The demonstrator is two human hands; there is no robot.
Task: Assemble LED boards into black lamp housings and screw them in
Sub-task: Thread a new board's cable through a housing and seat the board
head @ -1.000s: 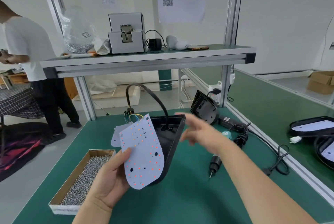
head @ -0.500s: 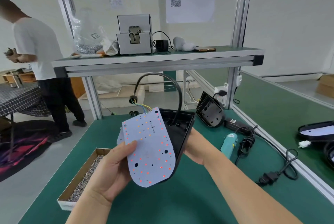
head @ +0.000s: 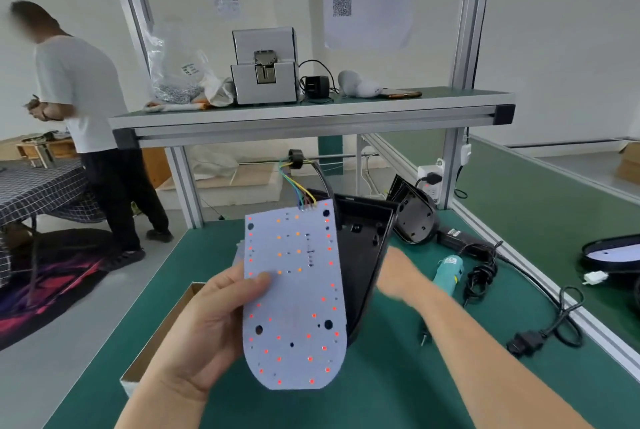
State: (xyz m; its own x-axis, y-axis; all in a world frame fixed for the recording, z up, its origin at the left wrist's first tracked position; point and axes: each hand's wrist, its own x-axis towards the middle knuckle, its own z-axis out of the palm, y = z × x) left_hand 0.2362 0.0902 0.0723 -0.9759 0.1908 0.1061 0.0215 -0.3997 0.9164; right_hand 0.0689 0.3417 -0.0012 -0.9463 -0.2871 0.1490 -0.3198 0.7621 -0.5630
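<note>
While the left hand (head: 214, 335) keeps its grip on the LED board (head: 298, 290), thumb on the lit face, the board has come up closer and more upright than half a second ago, with coloured wires (head: 298, 189) rising from its top edge. Just right of that grip, the black lamp housing (head: 367, 248) stands tilted behind the board. The right hand (head: 398, 276) at its far edge is blurred, so I cannot tell whether it holds anything.

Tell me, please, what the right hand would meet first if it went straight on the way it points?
Probably the black lamp housing: the right hand points toward its outer wall, though blur hides contact.
</note>
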